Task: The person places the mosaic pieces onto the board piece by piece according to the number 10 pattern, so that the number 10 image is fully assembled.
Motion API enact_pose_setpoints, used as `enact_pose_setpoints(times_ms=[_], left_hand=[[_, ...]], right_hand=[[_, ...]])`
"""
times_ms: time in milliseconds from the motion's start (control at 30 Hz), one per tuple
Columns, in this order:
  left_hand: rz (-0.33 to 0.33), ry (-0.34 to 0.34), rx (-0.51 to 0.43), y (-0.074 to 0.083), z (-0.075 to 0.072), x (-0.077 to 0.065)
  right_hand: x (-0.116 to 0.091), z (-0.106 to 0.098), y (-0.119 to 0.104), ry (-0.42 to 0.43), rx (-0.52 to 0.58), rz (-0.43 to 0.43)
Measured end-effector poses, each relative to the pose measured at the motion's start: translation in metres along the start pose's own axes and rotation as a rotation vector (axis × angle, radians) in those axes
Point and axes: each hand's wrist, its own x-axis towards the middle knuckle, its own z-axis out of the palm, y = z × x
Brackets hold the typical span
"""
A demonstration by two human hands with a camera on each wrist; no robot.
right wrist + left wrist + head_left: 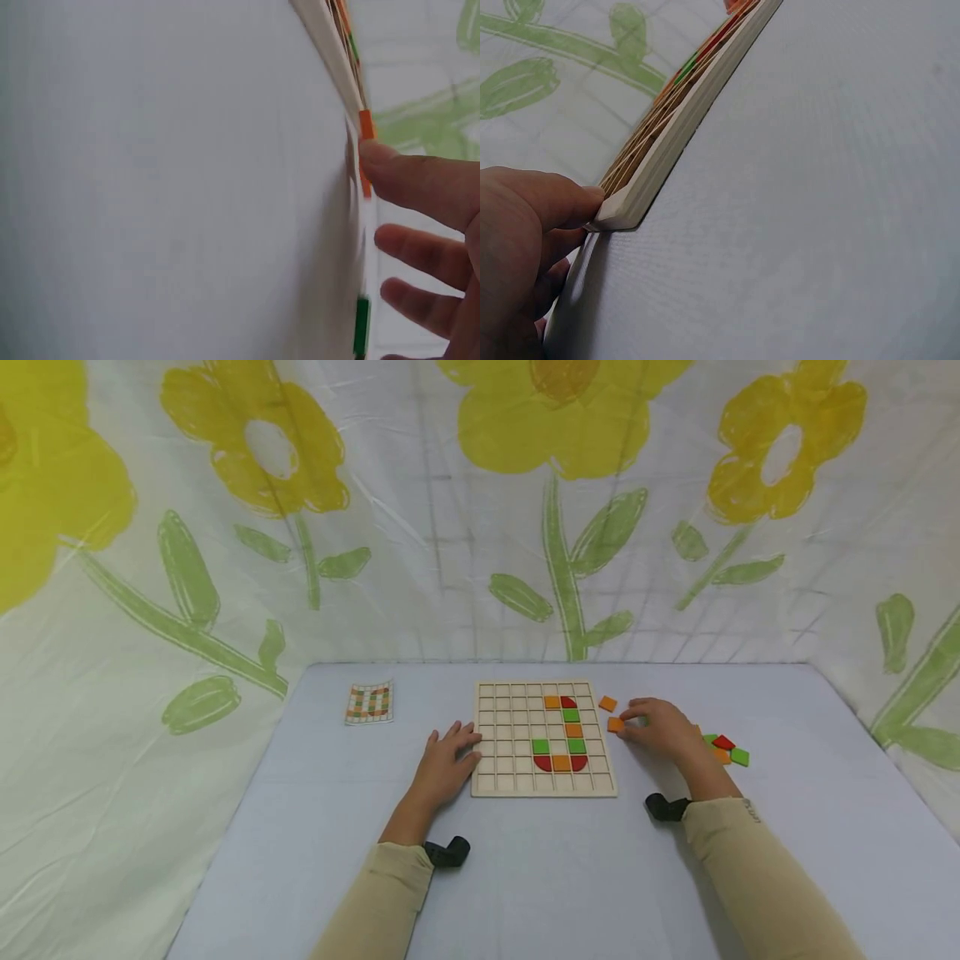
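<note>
A square wooden grid board lies on the table with orange squares, green squares and red rounded pieces forming a hook shape in its cells. My left hand rests at the board's left edge; up close, its thumb touches the pale frame near a corner. Right of the board, my right hand pinches an orange square tile. The thumb covers part of that tile in the right wrist view. A second orange tile lies just beyond it. Below the fingers shows a green tile.
Loose red, green and orange tiles lie past my right wrist, partly hidden by it. A patterned card with a coloured grid lies left of the board. Behind the table hangs a flowered cloth.
</note>
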Motion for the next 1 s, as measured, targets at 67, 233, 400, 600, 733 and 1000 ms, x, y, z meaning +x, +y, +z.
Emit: enact_pose_setpoints(times_ms=[67, 233, 400, 600, 733, 1000], left_hand=[[0.003, 0.001, -0.002, 0.000, 0.000, 0.000], [0.010, 0.002, -0.011, 0.000, 0.000, 0.000], [0.011, 0.001, -0.021, 0.001, -0.001, 0.000], [0.003, -0.003, -0.023, 0.002, 0.000, -0.003], [-0.002, -0.009, -0.025, 0.003, 0.000, -0.003], [0.010, 0.000, -0.009, 0.000, -0.001, -0.001]], right_hand=[[0.001, 0.004, -0.009, 0.010, 0.007, -0.036], [0.005, 0.012, -0.041, 0.003, 0.027, -0.112], [0.011, 0.023, -0.068, -0.034, 0.056, -0.182], [0.018, 0.034, -0.086, -0.070, 0.066, -0.260], [0.022, 0.038, -0.093, -0.080, 0.036, -0.266], [0.023, 0.041, -0.097, -0.071, 0.026, -0.262]])
